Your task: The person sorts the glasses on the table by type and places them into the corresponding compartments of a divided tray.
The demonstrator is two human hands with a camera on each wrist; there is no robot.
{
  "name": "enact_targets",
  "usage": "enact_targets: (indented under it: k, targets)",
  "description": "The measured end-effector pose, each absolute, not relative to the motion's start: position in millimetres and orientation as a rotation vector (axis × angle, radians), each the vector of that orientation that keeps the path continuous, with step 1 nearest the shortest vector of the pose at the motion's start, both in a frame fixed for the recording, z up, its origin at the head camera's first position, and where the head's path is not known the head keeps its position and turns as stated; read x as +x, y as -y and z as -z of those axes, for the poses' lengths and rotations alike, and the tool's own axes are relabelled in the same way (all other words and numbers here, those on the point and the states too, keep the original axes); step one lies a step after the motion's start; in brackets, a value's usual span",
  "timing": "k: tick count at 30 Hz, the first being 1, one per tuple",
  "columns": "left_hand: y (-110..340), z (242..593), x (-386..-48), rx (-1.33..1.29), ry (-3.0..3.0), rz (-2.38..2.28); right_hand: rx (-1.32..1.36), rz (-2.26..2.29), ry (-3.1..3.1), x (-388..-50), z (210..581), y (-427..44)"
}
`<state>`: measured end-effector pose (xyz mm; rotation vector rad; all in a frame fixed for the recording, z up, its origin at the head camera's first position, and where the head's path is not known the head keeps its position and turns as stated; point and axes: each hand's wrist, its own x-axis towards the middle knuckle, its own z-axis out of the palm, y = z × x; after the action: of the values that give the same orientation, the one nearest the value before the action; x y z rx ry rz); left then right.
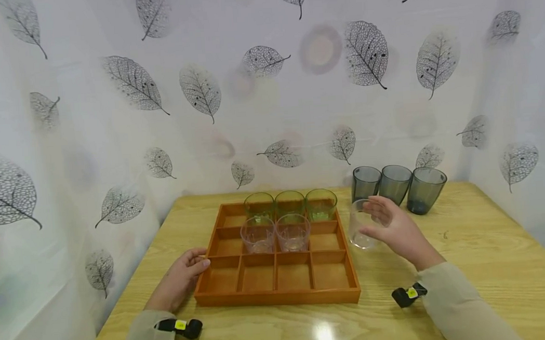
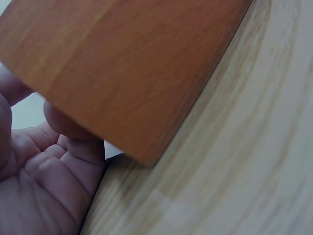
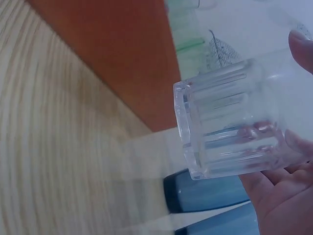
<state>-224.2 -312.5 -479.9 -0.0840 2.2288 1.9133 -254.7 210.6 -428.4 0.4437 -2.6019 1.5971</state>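
In the head view my right hand (image 1: 398, 230) holds a clear drinking glass (image 1: 361, 232) between thumb and fingers, just right of the compartmented wooden tray (image 1: 280, 297). Close up in the right wrist view, the ribbed glass (image 3: 230, 122) has a thick base, with fingers showing through its side. Whether that base touches the table I cannot tell. At the tray's left wall, my left hand (image 1: 185, 274) grips the edge, thumb at the rim and fingers against the outside. Two clear glasses (image 1: 258, 238) stand in the middle row, behind them three green glasses (image 1: 321, 206).
Three smoky grey glasses (image 1: 426, 192) stand at the back right of the wooden table (image 1: 470, 262), behind my right hand. A white curtain (image 1: 259, 113) printed with leaves hangs along the back and sides. The front-row compartments (image 1: 257, 275) hold nothing.
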Motion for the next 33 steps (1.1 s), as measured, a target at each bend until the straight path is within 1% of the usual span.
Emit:
enact_targets:
  k: [12, 21, 33]
  targets:
    - [313.1, 478.6, -224.3, -0.093, -2.241, -1.894, 0.516, -1.677, 2.528, -251.9, 413.2, -180.6]
    - [313.2, 482.2, -225.0, -0.100, -2.215, -1.922, 0.535, -1.746, 2.475, -254.9, 420.2, -161.2]
    - [314.1, 481.4, -225.5, -0.104, -2.230, -1.903, 0.541, -1.796, 2.444, -255.7, 431.6, -148.8]
